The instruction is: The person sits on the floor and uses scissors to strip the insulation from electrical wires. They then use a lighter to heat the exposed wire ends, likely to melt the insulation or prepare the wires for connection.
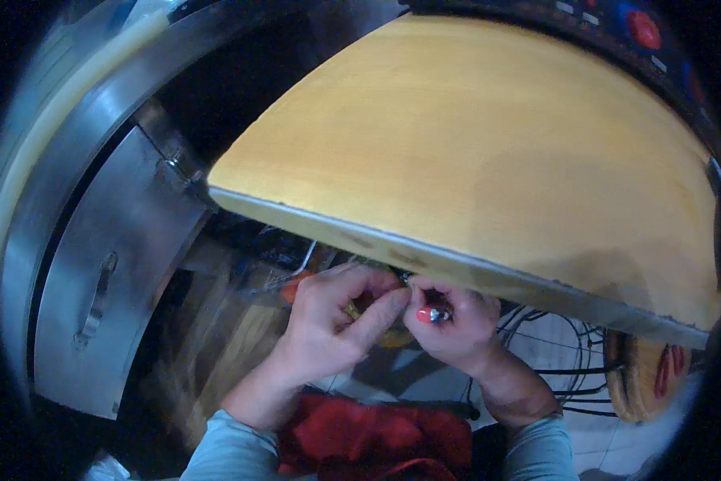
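Both hands meet just below the near edge of a large yellow cutting board [456, 136]. My right hand [460, 329] is closed around a tool with a red and silver handle end [433, 314]; the rest of it is hidden in the fist. Thumb and fingers of my left hand [328, 317] are pinched together, with the tips almost touching the right hand. A bit of something yellowish-green shows between the left fingers, too little to name.
A steel door with a handle [97, 298] stands at the left. Black wires [569, 353] coil below the board at the right, beside a rounded tan object with red marks [647, 377]. A dark panel with a red button [643, 30] lies behind the board. Red cloth [360, 437] covers my lap.
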{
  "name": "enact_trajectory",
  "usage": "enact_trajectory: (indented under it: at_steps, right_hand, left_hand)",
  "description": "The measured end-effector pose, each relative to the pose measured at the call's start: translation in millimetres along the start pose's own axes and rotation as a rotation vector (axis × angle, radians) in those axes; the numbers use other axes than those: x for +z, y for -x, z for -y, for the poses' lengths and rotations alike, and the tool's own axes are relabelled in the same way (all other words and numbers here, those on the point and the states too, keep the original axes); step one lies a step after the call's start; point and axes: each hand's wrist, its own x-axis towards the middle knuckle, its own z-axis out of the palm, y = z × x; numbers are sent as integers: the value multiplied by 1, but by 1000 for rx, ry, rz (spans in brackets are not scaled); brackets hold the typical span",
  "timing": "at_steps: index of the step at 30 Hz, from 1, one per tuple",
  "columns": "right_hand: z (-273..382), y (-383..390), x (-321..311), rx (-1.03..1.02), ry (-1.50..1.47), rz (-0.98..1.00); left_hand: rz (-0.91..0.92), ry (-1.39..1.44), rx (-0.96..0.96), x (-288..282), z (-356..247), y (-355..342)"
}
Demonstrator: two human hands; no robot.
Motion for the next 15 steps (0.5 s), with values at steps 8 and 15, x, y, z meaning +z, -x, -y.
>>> enact_trajectory:
  at_steps: [8, 15]
  right_hand:
    - [3, -8, 4, -143, -42, 97]
    - [-2, 6, 3, 581, -676, 219]
  left_hand:
    - [-55, 145, -81, 8, 23, 10]
    - [-76, 209, 7, 14, 27, 6]
